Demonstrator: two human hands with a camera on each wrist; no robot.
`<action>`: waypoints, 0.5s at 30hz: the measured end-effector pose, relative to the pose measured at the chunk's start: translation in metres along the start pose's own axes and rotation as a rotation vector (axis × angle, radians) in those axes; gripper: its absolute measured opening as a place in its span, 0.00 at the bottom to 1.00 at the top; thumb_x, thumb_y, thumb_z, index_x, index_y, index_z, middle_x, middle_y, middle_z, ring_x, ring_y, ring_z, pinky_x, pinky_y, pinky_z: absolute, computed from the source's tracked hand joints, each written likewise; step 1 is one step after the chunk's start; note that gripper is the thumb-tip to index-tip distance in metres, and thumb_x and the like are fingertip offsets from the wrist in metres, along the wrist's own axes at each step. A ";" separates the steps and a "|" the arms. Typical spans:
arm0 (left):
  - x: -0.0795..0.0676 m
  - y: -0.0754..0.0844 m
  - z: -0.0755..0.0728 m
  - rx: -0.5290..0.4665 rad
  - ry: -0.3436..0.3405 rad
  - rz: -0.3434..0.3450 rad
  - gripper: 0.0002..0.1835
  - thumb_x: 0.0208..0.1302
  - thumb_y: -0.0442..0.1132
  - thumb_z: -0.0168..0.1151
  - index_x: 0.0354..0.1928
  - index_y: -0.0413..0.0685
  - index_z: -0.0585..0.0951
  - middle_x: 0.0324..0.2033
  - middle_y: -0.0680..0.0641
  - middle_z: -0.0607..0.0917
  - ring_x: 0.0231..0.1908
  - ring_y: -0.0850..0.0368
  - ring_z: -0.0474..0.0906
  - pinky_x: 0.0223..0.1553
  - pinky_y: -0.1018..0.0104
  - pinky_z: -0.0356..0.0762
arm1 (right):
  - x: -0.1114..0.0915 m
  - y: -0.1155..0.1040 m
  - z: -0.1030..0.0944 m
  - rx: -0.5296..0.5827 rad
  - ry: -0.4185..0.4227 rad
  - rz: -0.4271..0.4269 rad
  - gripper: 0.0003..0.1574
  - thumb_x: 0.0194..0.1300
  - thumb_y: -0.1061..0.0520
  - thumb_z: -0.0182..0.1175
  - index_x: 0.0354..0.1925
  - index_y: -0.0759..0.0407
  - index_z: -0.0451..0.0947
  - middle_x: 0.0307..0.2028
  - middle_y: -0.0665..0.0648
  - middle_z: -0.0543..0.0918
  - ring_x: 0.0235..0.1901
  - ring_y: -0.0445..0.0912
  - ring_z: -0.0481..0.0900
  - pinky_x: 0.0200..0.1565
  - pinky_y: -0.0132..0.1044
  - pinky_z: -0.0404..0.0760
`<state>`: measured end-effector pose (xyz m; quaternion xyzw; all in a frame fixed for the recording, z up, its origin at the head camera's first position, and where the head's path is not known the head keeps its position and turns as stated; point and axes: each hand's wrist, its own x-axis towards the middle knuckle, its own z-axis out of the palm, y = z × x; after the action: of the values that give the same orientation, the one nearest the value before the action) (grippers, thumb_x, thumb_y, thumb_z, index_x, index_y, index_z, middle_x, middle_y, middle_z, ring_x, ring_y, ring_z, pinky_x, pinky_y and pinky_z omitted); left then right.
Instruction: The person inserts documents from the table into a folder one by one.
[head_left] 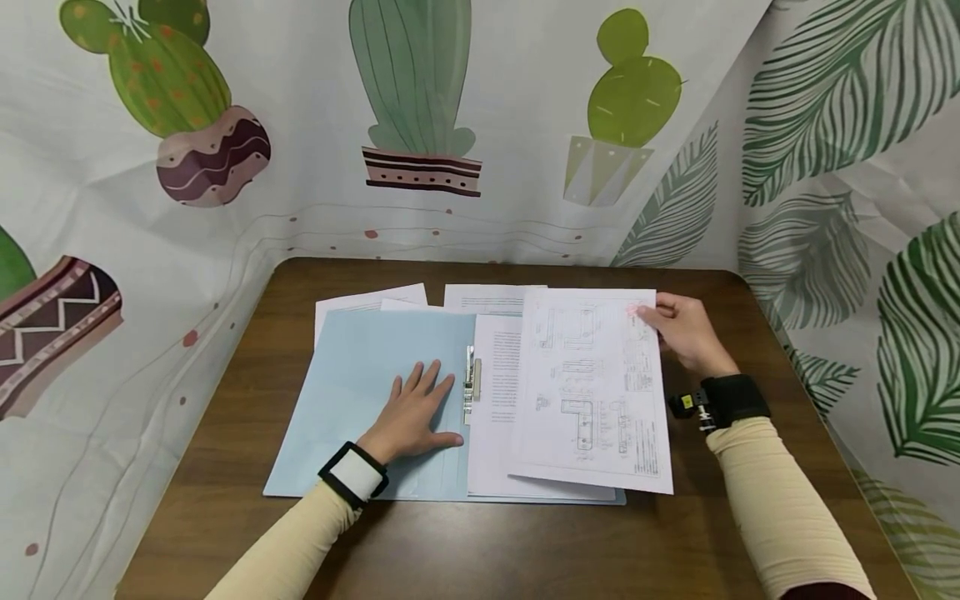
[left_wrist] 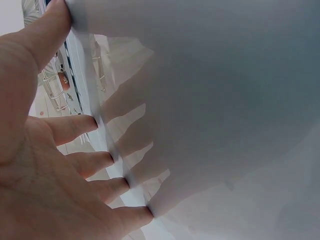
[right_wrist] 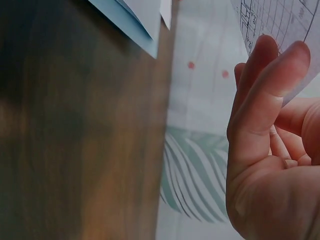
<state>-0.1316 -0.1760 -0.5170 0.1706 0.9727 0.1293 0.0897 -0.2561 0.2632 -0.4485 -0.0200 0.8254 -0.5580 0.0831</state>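
Blue folder (head_left: 375,346) lies on the tabletop (head_left: 480,550), left hand (head_left: 410,417) resting, fingers spread, left of its metal clip (head_left: 471,385), right hand (head_left: 690,333) pinching a drawing sheet (head_left: 592,387) to the clip's right

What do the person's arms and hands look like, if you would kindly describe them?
The left sleeve and right sleeve are pale cream, with dark maroon cloth above the right one. The left wristband is black with a white rectangular face; the right wristband is black, with a small black device marked yellow. Left grip and right grip are gloveless.
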 end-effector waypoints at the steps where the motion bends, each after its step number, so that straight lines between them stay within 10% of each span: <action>1: 0.000 0.000 0.000 0.001 -0.002 -0.001 0.57 0.52 0.70 0.73 0.77 0.44 0.65 0.78 0.34 0.56 0.77 0.30 0.46 0.69 0.26 0.49 | 0.001 0.001 0.005 0.003 -0.011 -0.001 0.23 0.78 0.53 0.58 0.62 0.67 0.76 0.40 0.57 0.89 0.31 0.45 0.88 0.30 0.46 0.88; 15: 0.000 -0.001 0.000 -0.007 -0.002 0.005 0.57 0.53 0.70 0.73 0.77 0.43 0.65 0.79 0.34 0.55 0.78 0.30 0.46 0.69 0.26 0.49 | 0.016 0.016 0.052 0.042 -0.097 0.009 0.21 0.79 0.55 0.57 0.62 0.66 0.77 0.46 0.67 0.88 0.33 0.50 0.89 0.31 0.49 0.88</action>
<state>-0.1320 -0.1772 -0.5177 0.1731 0.9717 0.1327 0.0908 -0.2631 0.2198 -0.4840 -0.0414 0.8087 -0.5731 0.1258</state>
